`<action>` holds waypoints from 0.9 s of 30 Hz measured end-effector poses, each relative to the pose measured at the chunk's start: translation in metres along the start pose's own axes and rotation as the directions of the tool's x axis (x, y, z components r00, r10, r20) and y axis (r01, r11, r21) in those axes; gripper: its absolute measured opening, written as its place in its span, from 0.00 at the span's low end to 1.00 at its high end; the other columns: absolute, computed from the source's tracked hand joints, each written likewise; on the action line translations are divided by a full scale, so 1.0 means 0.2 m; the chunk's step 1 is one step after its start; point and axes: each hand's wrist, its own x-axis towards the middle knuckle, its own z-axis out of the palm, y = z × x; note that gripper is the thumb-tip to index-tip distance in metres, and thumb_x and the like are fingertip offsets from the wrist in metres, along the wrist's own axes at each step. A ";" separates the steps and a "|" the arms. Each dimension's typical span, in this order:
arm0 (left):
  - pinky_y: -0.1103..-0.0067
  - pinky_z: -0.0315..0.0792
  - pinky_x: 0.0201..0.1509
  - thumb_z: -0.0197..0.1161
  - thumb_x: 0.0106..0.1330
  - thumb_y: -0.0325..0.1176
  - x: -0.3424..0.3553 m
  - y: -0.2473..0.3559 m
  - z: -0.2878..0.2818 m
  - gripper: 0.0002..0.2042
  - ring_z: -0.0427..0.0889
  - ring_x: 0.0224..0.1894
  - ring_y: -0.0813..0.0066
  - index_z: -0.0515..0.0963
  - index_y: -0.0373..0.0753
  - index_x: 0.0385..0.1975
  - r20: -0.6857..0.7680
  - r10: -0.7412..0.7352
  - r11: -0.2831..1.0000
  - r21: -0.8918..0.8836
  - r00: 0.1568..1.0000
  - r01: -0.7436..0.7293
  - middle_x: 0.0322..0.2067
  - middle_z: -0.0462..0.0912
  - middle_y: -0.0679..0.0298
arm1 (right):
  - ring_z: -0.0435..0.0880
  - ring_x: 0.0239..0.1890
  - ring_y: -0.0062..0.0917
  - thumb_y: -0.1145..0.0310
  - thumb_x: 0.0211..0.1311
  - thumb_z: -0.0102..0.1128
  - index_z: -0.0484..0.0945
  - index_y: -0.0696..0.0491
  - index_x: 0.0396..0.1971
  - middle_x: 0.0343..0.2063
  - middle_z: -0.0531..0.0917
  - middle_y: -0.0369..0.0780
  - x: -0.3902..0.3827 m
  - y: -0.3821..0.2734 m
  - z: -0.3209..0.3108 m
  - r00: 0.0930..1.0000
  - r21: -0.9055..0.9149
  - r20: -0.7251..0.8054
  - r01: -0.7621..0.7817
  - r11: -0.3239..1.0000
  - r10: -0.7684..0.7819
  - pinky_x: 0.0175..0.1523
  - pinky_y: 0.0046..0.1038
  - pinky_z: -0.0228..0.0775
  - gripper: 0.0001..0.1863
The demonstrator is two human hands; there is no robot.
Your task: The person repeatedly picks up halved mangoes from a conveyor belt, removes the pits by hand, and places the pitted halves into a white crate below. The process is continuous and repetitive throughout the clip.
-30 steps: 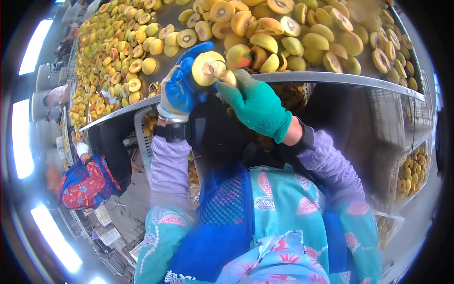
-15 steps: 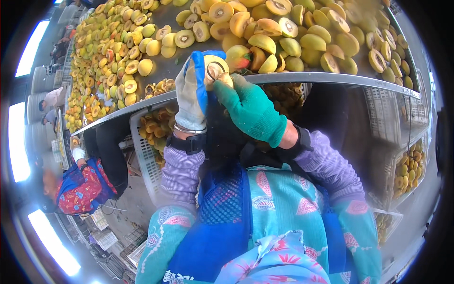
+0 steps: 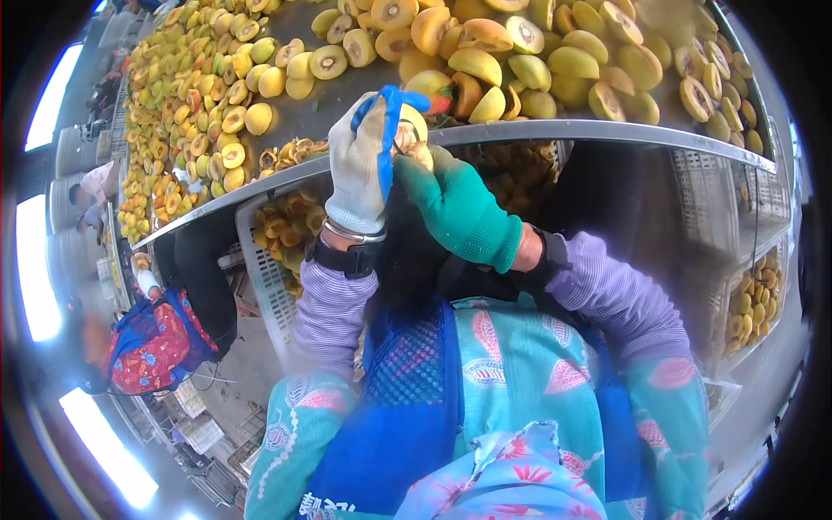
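Note:
My left hand [image 3: 360, 165], in a white glove with blue-coated fingers, is closed round a yellow peach half [image 3: 417, 127], its cut side turned to the right. Against that cut face presses my right hand [image 3: 464, 204], in a green knitted glove, with fingers closed on a thin looped pitting tool [image 3: 398, 150]. Most of the tool is hidden now by the glove and the fruit. Both hands are together over the metal table's front rim [image 3: 485, 133]. Just beyond them lie many halved peaches [image 3: 477, 74], several with stones showing.
Under the table stands a white crate [image 3: 269, 282] holding peach pieces. Stacked crates [image 3: 706, 204] are at the right, one with fruit [image 3: 752, 303]. Peach halves cover much of the metal tabletop [image 3: 299, 113]. A person in a red patterned top [image 3: 152, 342] works at the left.
My hands have shifted slightly, and the peach half has turned more edge-on. The tool's dark loop, plain on the cut face before, is now mostly hidden.

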 end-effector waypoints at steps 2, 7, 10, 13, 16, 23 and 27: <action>0.71 0.80 0.42 0.54 0.71 0.31 -0.01 0.01 0.01 0.12 0.85 0.35 0.61 0.75 0.35 0.51 -0.038 0.098 0.995 0.028 0.994 -0.097 0.39 0.86 0.55 | 0.79 0.25 0.35 0.54 0.70 0.54 0.76 0.61 0.37 0.25 0.80 0.47 -0.01 -0.02 0.03 1.000 0.156 0.002 -0.019 0.988 0.019 0.32 0.35 0.70 0.21; 0.72 0.80 0.38 0.63 0.61 0.29 0.12 -0.09 -0.07 0.14 0.85 0.31 0.61 0.76 0.33 0.46 0.282 0.339 0.862 0.288 0.897 -0.416 0.36 0.86 0.57 | 0.74 0.19 0.22 0.49 0.71 0.51 0.76 0.61 0.35 0.17 0.75 0.39 0.01 -0.01 -0.01 0.989 0.208 0.055 -0.146 0.967 0.137 0.24 0.28 0.66 0.25; 0.72 0.80 0.38 0.62 0.63 0.29 0.11 -0.07 -0.05 0.12 0.85 0.30 0.61 0.76 0.34 0.44 0.255 0.283 0.899 0.267 0.925 -0.348 0.34 0.86 0.58 | 0.73 0.15 0.21 0.46 0.70 0.49 0.76 0.59 0.34 0.16 0.74 0.37 0.00 -0.05 -0.01 0.954 0.301 0.124 -0.298 0.906 0.273 0.19 0.26 0.65 0.27; 0.73 0.80 0.38 0.58 0.67 0.29 0.05 -0.10 0.00 0.10 0.85 0.31 0.63 0.76 0.36 0.47 0.139 0.244 0.956 0.132 0.960 -0.262 0.34 0.86 0.59 | 0.73 0.14 0.20 0.43 0.70 0.48 0.76 0.57 0.33 0.16 0.74 0.36 -0.01 -0.14 -0.05 0.883 0.317 0.254 -0.462 0.829 0.395 0.17 0.24 0.64 0.27; 0.72 0.80 0.38 0.56 0.69 0.28 0.07 -0.11 -0.01 0.08 0.85 0.30 0.63 0.77 0.37 0.45 0.182 0.405 0.867 0.235 0.896 -0.440 0.33 0.86 0.59 | 0.73 0.13 0.19 0.42 0.69 0.47 0.75 0.56 0.33 0.16 0.74 0.36 0.02 -0.11 -0.09 0.885 0.278 0.288 -0.444 0.852 0.367 0.16 0.24 0.63 0.28; 0.72 0.80 0.40 0.65 0.61 0.32 0.10 -0.07 -0.02 0.14 0.85 0.31 0.61 0.79 0.35 0.44 0.197 0.274 0.917 0.243 0.941 -0.318 0.35 0.86 0.59 | 0.72 0.13 0.20 0.42 0.69 0.47 0.75 0.56 0.34 0.16 0.74 0.35 0.00 -0.13 -0.06 0.907 0.324 0.266 -0.404 0.855 0.327 0.15 0.24 0.63 0.28; 0.73 0.79 0.41 0.63 0.63 0.33 0.12 -0.17 -0.05 0.13 0.85 0.31 0.62 0.79 0.33 0.44 0.291 0.426 0.823 0.269 0.857 -0.500 0.34 0.86 0.58 | 0.69 0.12 0.19 0.40 0.69 0.47 0.72 0.51 0.29 0.15 0.70 0.34 -0.01 -0.14 -0.04 0.818 0.486 0.397 -0.571 0.661 0.416 0.16 0.23 0.59 0.26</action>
